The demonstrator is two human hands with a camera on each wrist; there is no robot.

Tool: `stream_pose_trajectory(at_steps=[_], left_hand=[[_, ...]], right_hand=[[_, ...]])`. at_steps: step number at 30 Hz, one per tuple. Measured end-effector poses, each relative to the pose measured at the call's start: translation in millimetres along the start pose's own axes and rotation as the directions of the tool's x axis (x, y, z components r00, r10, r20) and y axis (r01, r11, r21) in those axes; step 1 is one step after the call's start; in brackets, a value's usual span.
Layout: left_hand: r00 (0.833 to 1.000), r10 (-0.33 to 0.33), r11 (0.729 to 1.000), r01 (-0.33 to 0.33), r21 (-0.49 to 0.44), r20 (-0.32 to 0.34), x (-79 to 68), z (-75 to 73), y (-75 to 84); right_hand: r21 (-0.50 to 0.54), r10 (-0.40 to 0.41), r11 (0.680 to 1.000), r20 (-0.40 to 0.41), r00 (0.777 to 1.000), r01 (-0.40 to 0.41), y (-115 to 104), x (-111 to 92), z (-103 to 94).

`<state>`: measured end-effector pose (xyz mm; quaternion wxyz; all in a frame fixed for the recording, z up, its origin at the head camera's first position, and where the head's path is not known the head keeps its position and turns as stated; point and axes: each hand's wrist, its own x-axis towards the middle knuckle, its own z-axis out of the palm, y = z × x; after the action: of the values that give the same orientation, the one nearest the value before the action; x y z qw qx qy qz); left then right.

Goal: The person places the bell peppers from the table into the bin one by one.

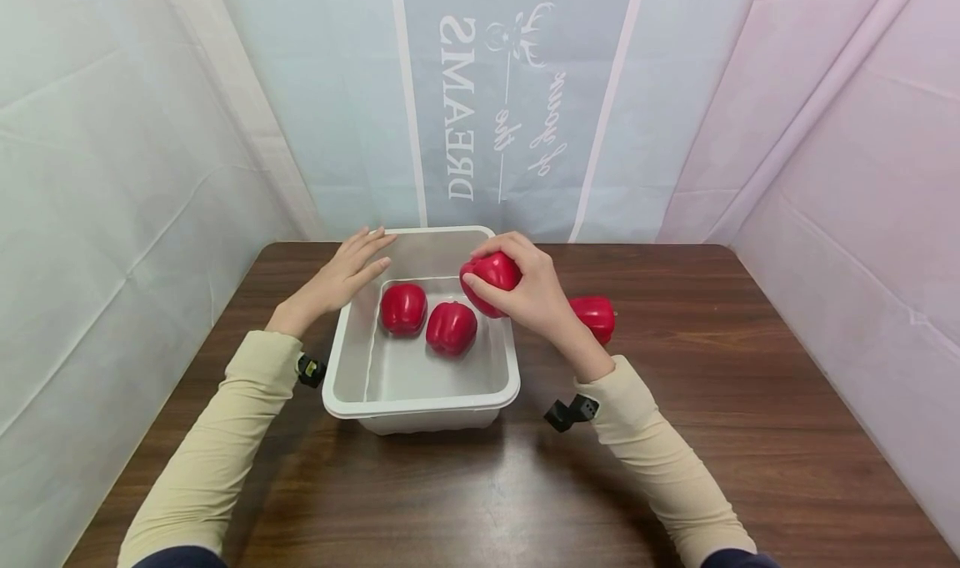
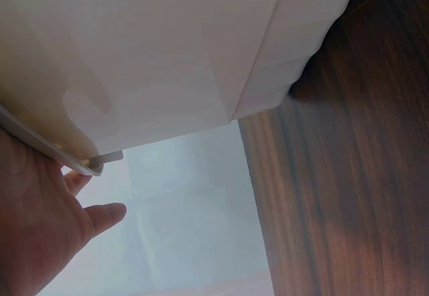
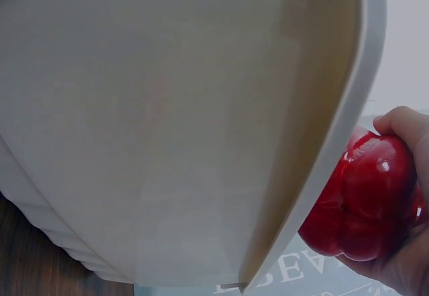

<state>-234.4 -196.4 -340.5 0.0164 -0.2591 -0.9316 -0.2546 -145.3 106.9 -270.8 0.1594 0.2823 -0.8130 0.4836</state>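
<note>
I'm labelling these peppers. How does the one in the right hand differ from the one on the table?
The held pepper is off the table, in the right hand; the table pepper rests on it. Fingers partly cover the held pepper; the forearm partly hides the table pepper. Both are glossy red.

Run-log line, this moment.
right hand: holds pepper above right side of bin | left hand: near left rim | bin: two peppers | table: one pepper
</note>
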Motion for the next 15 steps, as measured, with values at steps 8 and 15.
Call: stream_pose_trajectory(at_steps=[8, 15], left_hand=[[1.0, 0.0, 1.0, 0.0, 0.001, -0.002, 0.6, 0.2, -0.5], [1.0, -0.009, 1.0, 0.009, 0.006, 0.003, -0.3, 0.3, 0.1]], right_hand=[[0.01, -0.003, 1.0, 0.016, 1.0, 0.003, -2.7, -0.1, 2.2], [0.017, -0.016, 1.0, 0.023, 1.0, 0.015, -4.6, -1.2, 5.2]])
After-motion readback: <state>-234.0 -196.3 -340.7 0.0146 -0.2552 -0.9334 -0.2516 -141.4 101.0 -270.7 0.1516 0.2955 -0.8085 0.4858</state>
